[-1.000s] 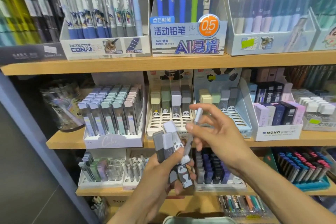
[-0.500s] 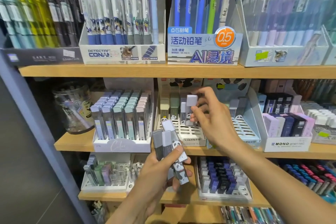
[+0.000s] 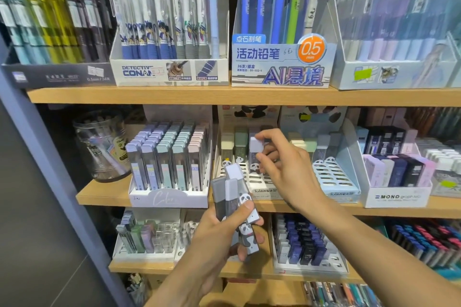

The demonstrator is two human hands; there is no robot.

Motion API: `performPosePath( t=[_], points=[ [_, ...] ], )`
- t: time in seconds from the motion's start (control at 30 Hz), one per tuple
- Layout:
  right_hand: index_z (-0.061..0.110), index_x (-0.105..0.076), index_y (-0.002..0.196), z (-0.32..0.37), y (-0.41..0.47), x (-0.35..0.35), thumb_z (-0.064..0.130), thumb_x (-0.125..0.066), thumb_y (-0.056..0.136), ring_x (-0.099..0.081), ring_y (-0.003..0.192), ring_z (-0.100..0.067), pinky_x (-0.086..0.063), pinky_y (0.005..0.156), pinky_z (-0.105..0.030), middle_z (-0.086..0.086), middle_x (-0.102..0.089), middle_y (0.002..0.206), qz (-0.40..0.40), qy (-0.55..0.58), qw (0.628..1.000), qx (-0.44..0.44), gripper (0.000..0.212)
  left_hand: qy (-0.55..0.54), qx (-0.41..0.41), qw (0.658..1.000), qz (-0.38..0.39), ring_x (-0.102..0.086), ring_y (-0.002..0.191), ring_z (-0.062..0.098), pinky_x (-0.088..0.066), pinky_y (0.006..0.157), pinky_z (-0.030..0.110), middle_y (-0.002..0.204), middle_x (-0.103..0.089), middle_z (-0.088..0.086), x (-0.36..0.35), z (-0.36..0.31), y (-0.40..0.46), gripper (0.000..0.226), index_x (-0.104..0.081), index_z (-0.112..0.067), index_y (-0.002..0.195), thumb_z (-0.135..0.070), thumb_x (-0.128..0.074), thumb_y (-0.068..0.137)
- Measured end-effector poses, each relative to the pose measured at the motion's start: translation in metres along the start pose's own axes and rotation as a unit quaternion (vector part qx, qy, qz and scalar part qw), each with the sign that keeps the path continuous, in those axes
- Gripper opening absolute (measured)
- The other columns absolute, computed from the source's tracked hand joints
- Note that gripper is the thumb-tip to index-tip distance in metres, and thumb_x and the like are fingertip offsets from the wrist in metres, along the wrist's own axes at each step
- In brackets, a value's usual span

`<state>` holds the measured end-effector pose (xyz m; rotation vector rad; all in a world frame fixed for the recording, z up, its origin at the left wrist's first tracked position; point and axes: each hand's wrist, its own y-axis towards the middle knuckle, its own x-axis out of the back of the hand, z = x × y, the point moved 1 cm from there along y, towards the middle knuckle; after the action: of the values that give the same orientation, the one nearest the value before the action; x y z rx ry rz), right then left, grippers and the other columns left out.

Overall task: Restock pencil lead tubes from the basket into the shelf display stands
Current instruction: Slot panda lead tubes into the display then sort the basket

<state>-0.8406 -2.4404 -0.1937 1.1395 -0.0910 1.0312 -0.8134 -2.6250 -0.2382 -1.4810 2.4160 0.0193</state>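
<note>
My right hand [image 3: 284, 167] pinches a lilac-capped clear lead tube [image 3: 255, 154] over the white slotted panda stand [image 3: 262, 182]. My left hand [image 3: 224, 229] grips spare panda tubes [image 3: 235, 197]. I should keep it upright and seat it fully.

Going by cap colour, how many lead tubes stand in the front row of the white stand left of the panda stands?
Front row of the white stand:
Lavender-capped tubes: 2
Teal-capped tubes: 2
Pink-capped tube: 1
Total: 5

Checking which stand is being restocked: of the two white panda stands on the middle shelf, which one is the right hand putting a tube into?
The left panda stand; the right hand pinches a lilac-capped lead tube over it.
</note>
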Motion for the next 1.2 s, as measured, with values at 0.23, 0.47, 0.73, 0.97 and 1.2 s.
performPosePath(
  t=[0.23, 0.47, 0.73, 0.97, 1.2],
  points=[
    [0.021, -0.06, 0.128, -0.003, -0.002, 0.002, 0.008, -0.069, 0.094, -0.051, 0.074, -0.007, -0.05, 0.068, -0.028, 0.006, -0.05, 0.103, -0.007, -0.076, 0.997, 0.027, 0.038, 0.033, 0.001, 0.999, -0.003, -0.071, 0.078, 0.031, -0.044, 0.042, 0.026, 0.097, -0.077, 0.019, -0.001, 0.001, 0.001, 0.043, -0.062, -0.014, 0.127, -0.035, -0.075, 0.092],
    [0.027, -0.055, 0.143, 0.0, -0.022, 0.012, 0.018, -0.064, 0.099, -0.058, 0.084, -0.002, -0.051, 0.075, -0.014, 0.014, -0.06, 0.102, -0.024, -0.032, 0.999, -0.014, 0.046, 0.071, -0.001, 0.997, 0.017, -0.072, 0.077, 0.031, -0.045, 0.045, 0.027, 0.096, -0.078, 0.018, -0.007, -0.001, 0.0, 0.037, -0.067, -0.015, 0.116, -0.038, -0.076, 0.089],
    [0.025, -0.07, 0.109, 0.011, -0.031, 0.017, 0.017, -0.079, 0.088, -0.072, 0.068, -0.022, -0.062, 0.076, -0.039, -0.005, -0.074, 0.079, 0.054, 0.264, 0.932, -0.241, 0.023, 0.079, -0.008, 0.996, 0.03, -0.071, 0.074, 0.033, -0.047, 0.041, 0.026, 0.092, -0.077, 0.021, -0.014, 0.0, 0.0, 0.035, -0.07, -0.017, 0.112, -0.037, -0.076, 0.084],
    [0.013, -0.075, 0.105, 0.01, -0.03, 0.029, 0.008, -0.079, 0.086, -0.076, 0.077, -0.025, -0.062, 0.075, -0.029, -0.011, -0.077, 0.084, 0.043, 0.343, 0.898, -0.272, 0.021, 0.05, -0.02, 0.998, 0.008, -0.073, 0.076, 0.032, -0.048, 0.044, 0.027, 0.089, -0.076, 0.021, -0.011, 0.001, 0.0, 0.036, -0.073, -0.014, 0.112, -0.041, -0.073, 0.089],
    [0.016, -0.074, 0.105, 0.003, -0.023, 0.037, 0.001, -0.078, 0.085, -0.076, 0.083, -0.026, -0.06, 0.078, -0.033, -0.008, -0.077, 0.088, -0.053, 0.337, 0.911, -0.232, 0.026, 0.03, -0.017, 0.999, -0.027, -0.071, 0.073, 0.032, -0.046, 0.043, 0.028, 0.086, -0.075, 0.019, -0.006, 0.004, 0.001, 0.039, -0.072, -0.014, 0.117, -0.042, -0.073, 0.09]
  ],
)
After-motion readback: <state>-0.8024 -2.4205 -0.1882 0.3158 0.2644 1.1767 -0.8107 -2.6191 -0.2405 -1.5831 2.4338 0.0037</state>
